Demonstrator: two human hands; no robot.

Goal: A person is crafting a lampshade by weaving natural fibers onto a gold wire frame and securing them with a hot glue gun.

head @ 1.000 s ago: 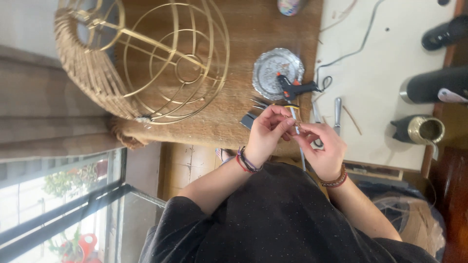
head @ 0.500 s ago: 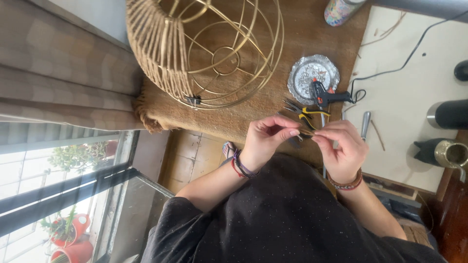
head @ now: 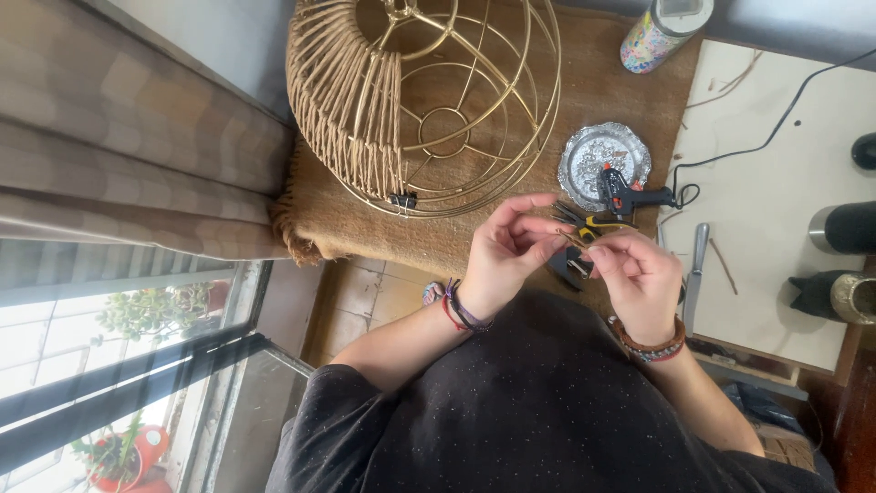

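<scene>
Nearest the camera, the person's dark speckled shirt [head: 547, 411] fills the lower frame, both forearms reaching up from it. The left hand [head: 506, 251], with braided bracelets at its wrist, and the right hand [head: 639, 278], with a beaded bracelet, meet above the lap. Their fingertips pinch the two ends of a thin tan strand [head: 573, 239], likely a piece of cord or reed, though it is too slight to tell for sure. Both hands are closed on it in a fine pinch, thumbs against forefingers, the strand running short and slightly slanted between them.

Just beyond the hands, partly hidden by them, yellow-handled pliers [head: 598, 224] lie on the brown woven mat [head: 438, 233]. A little further sits a round embossed silver tray [head: 589, 151], with a black glue gun [head: 630, 194] resting at its edge, its cable trailing over the pale board [head: 776, 228] on the right. A metal knife [head: 698, 274] lies along that board's near edge.

Further off, a large gold wire lamp frame [head: 456, 110] lies on its side on the mat, its left part wrapped in tan cord, a black clip at its rim. At the far edge stands a speckled jar [head: 662, 32].
</scene>
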